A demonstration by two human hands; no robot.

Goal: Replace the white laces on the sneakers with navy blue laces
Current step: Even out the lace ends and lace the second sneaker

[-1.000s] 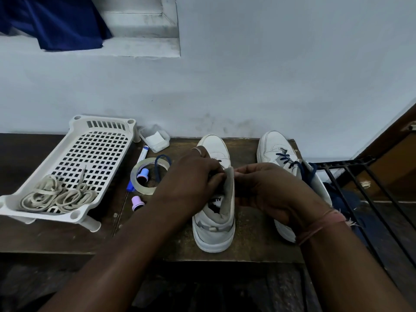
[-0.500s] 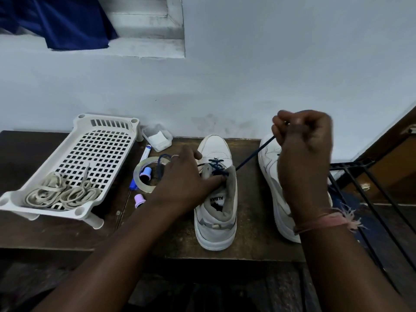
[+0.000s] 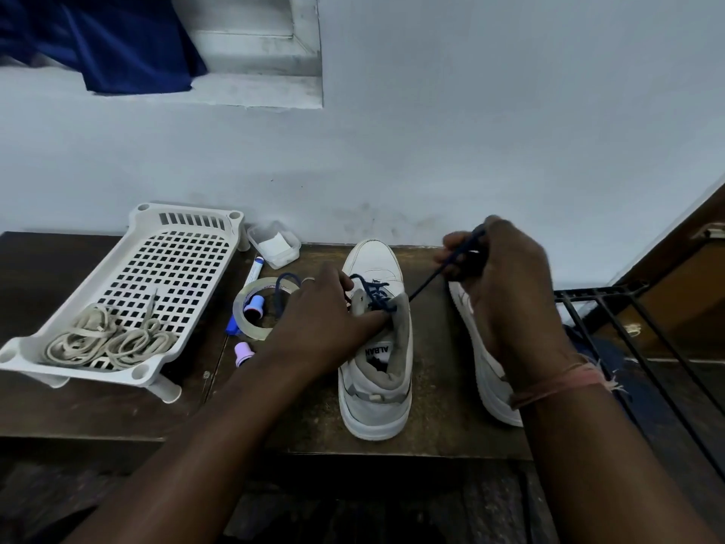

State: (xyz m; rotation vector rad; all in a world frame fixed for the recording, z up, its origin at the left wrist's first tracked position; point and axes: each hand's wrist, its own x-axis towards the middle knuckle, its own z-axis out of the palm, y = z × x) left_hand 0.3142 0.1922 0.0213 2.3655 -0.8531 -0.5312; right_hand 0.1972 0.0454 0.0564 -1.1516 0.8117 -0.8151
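A white sneaker (image 3: 374,390) stands on the dark wooden table (image 3: 117,410), toe toward the wall, with a navy blue lace (image 3: 372,294) threaded through its upper eyelets. My left hand (image 3: 321,320) holds the sneaker's tongue and collar, fingertips at the lace. My right hand (image 3: 494,268) pinches one end of the navy lace and holds it taut, up and to the right of the shoe. The second white sneaker (image 3: 486,371) lies behind my right forearm, mostly hidden. Removed white laces (image 3: 110,341) sit coiled in a white plastic basket (image 3: 164,268).
A roll of clear tape (image 3: 243,308), a blue marker (image 3: 251,274), two small purple caps (image 3: 243,353) and a small clear box (image 3: 274,243) lie between basket and shoe. A black metal grille (image 3: 627,327) stands right of the table. The wall rises behind.
My right hand left the shoe's tongue, pulled the navy lace up and to the right, then came slightly lower. My left hand stayed on the sneaker.
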